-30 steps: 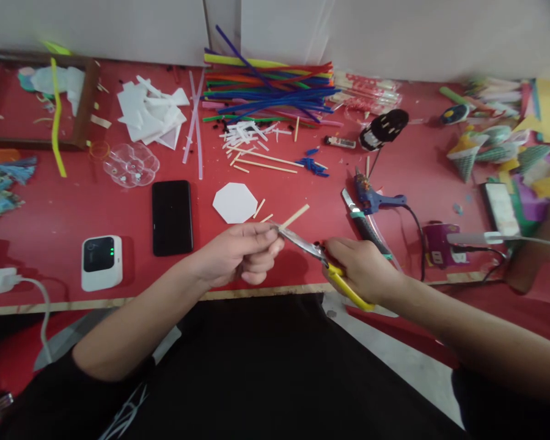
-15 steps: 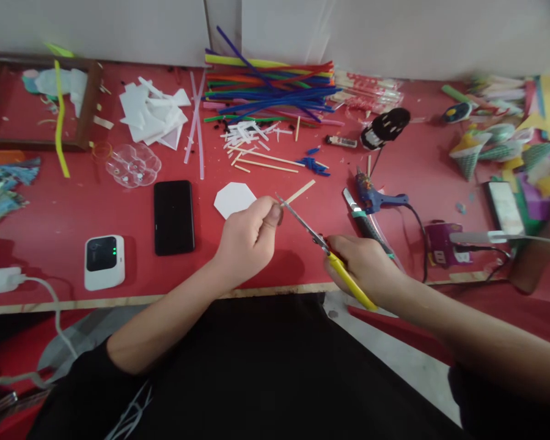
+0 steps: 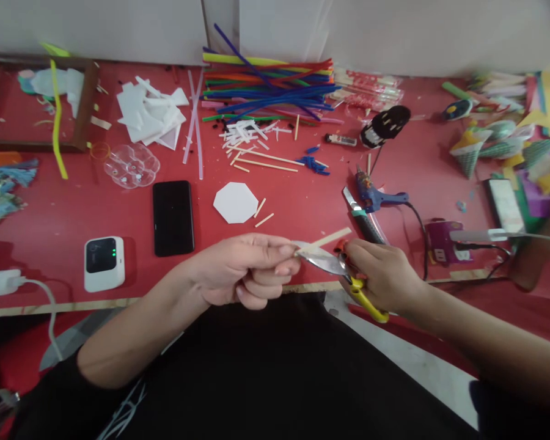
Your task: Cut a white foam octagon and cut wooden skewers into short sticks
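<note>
My left hand (image 3: 252,266) pinches the end of a thin pale wooden stick (image 3: 332,237) between thumb and fingers, above the table's front edge. In my right hand (image 3: 380,272) are scissors (image 3: 327,261) with yellow and orange handles. Their blades cross the stick close to my left fingertips; whether they cut into it I cannot tell. Beyond my hands lies a white octagonal card (image 3: 235,203). Two short pieces of stick (image 3: 264,220) rest beside its right edge.
A black phone (image 3: 173,218) and a white device (image 3: 104,264) lie left. To the right are a utility knife (image 3: 366,223), a blue glue gun (image 3: 376,194) and a purple box (image 3: 444,241). Behind lie coloured pipe cleaners (image 3: 270,88), white scraps (image 3: 151,113) and longer sticks (image 3: 270,160).
Both hands have come nearer to my body, with the stick and scissors moving along. The white card is uncovered, and two short stick pieces now show beside it.
</note>
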Demonstrator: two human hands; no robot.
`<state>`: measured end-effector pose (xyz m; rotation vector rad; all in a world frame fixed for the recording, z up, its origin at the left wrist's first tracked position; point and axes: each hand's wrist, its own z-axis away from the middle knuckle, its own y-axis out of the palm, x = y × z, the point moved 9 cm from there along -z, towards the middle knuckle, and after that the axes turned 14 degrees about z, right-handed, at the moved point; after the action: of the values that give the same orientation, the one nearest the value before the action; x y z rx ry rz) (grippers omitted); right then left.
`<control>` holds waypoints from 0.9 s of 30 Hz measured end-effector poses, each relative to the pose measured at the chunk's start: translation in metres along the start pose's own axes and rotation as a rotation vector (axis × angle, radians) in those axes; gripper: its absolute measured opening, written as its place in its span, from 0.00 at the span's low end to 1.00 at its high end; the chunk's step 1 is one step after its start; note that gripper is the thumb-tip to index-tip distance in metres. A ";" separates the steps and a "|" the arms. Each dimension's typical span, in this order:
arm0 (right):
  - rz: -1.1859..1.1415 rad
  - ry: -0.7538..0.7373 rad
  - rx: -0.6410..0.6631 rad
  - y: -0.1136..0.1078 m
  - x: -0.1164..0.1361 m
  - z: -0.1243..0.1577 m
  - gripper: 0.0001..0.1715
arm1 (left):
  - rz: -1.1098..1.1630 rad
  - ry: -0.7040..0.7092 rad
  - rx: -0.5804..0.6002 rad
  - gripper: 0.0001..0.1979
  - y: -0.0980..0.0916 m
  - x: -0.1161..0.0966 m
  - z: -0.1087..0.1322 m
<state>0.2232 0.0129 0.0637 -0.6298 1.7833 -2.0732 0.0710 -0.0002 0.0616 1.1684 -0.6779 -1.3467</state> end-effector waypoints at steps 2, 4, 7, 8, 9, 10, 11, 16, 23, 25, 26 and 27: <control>0.005 -0.030 -0.026 0.000 -0.002 0.000 0.07 | -0.009 0.003 0.028 0.18 0.003 0.002 -0.001; 0.004 -0.017 -0.007 0.006 -0.007 -0.002 0.08 | -0.142 0.134 -0.079 0.17 -0.007 -0.006 -0.004; -0.001 0.059 0.081 0.020 -0.013 -0.004 0.09 | -0.645 0.510 -0.432 0.15 -0.025 -0.032 0.005; -0.002 0.084 0.110 0.023 -0.013 -0.004 0.08 | -0.872 0.637 -0.574 0.13 -0.025 -0.040 0.012; -0.006 0.100 0.138 0.026 -0.012 -0.004 0.08 | -1.076 0.749 -0.687 0.11 -0.022 -0.044 0.018; -0.013 0.110 0.163 0.029 -0.010 -0.005 0.08 | -1.236 0.839 -0.767 0.09 -0.017 -0.044 0.023; -0.022 0.117 0.183 0.031 -0.008 -0.005 0.08 | -1.346 0.928 -0.838 0.09 -0.014 -0.045 0.028; -0.036 0.128 0.191 0.039 -0.002 -0.011 0.09 | -1.178 0.908 -0.800 0.12 -0.029 -0.049 0.024; -0.103 0.240 0.123 0.041 -0.017 -0.023 0.21 | -0.165 0.528 -0.456 0.13 -0.061 -0.040 0.002; -0.073 0.333 0.136 0.046 -0.032 -0.024 0.24 | -0.190 0.595 -0.510 0.13 -0.067 -0.046 0.010; -0.038 0.399 0.158 0.050 -0.043 -0.022 0.24 | -0.259 0.632 -0.544 0.13 -0.068 -0.048 0.014; 0.010 0.470 0.184 0.055 -0.053 -0.020 0.24 | -0.365 0.668 -0.581 0.13 -0.068 -0.051 0.019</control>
<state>0.2560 0.0485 0.0008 -0.0811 1.7792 -2.4915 0.0195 0.0553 0.0181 1.1780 0.4036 -1.2134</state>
